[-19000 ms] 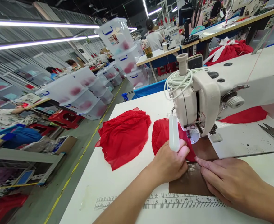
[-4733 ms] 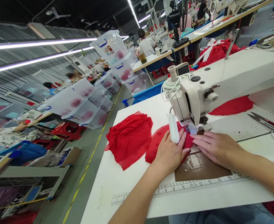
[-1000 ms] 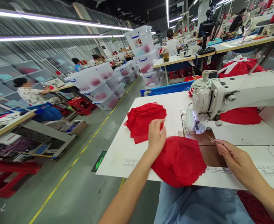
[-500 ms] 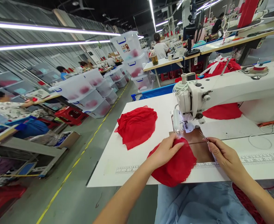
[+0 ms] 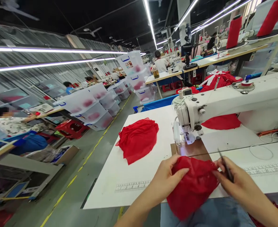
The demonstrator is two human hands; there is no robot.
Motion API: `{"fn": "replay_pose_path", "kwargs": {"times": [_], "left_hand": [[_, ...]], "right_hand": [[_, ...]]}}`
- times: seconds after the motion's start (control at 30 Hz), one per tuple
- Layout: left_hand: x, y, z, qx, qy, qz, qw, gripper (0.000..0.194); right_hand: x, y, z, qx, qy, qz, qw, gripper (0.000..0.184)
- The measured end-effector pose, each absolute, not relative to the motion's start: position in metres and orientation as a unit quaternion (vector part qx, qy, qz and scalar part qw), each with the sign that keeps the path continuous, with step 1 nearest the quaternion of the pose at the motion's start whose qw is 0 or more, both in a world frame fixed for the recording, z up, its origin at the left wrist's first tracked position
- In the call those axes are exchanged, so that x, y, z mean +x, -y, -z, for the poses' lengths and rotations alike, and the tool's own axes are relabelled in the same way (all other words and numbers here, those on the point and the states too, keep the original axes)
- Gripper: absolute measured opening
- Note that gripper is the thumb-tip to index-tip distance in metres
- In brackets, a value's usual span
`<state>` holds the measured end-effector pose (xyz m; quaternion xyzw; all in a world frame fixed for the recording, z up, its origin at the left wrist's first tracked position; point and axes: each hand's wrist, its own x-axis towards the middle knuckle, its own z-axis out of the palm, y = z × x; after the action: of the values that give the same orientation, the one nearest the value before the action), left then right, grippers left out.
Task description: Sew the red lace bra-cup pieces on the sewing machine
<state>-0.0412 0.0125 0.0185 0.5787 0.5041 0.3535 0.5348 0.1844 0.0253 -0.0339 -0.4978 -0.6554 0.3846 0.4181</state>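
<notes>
A gathered piece of thin red fabric (image 5: pixel 193 186) hangs between my two hands over the table's front edge. My left hand (image 5: pixel 169 179) is closed on its upper left, thumb on top. With thumb and fingertips, my right hand (image 5: pixel 232 176) pinches the right edge. It also keeps a slim, dark, pointed tool (image 5: pixel 228 170) between its fingers, tip upward; whether it is tweezers or thread snips I cannot tell. Just beyond the fabric stands a white sewing machine (image 5: pixel 188 116), its needle area lit. Another crumpled red fabric piece (image 5: pixel 139 138) lies on the white table (image 5: pixel 106 189), left of the machine.
A ruler strip (image 5: pixel 131 186) runs along the table front. More red fabric (image 5: pixel 221 122) lies under the machine arm. Orange-handled scissors (image 5: pixel 269 132) and a loose white cord (image 5: pixel 260 154) are at the right. Stacked clear bins (image 5: pixel 91 107) and a seated co-worker (image 5: pixel 13 121) are at left.
My hands have lifted the fabric off the table toward me. My right hand has come to its right edge, still holding the tool. The view has tilted up slightly.
</notes>
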Motion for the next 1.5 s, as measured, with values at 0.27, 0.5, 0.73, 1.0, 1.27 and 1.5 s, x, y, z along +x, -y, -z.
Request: {"fn": "replay_pose_path", "kwargs": {"times": [0.27, 0.5, 0.73, 1.0, 1.27, 1.5], "left_hand": [[0.004, -0.028, -0.005, 0.717, -0.541, -0.237, 0.37, 0.023], [0.057, -0.037, -0.008, 0.819, -0.493, -0.2, 0.217, 0.082], [0.049, -0.052, -0.022, 0.802, -0.511, -0.214, 0.222, 0.034], [0.042, -0.053, -0.033, 0.747, -0.502, -0.226, 0.372, 0.04], [0.023, -0.044, -0.03, 0.704, -0.47, -0.151, 0.511, 0.038], [0.077, -0.071, 0.004, 0.473, -0.367, -0.4, 0.694, 0.046]], "right_hand": [[0.235, -0.044, 0.016, -0.593, 0.641, -0.166, 0.458, 0.016], [0.227, -0.046, 0.021, -0.506, 0.711, -0.01, 0.489, 0.008], [0.263, -0.026, 0.042, -0.645, 0.691, -0.093, 0.312, 0.025], [0.281, -0.013, 0.055, -0.66, 0.701, -0.135, 0.232, 0.029], [0.313, -0.047, 0.039, -0.651, 0.655, -0.178, 0.339, 0.016], [0.297, -0.118, 0.022, -0.601, 0.678, -0.09, 0.414, 0.006]]}}
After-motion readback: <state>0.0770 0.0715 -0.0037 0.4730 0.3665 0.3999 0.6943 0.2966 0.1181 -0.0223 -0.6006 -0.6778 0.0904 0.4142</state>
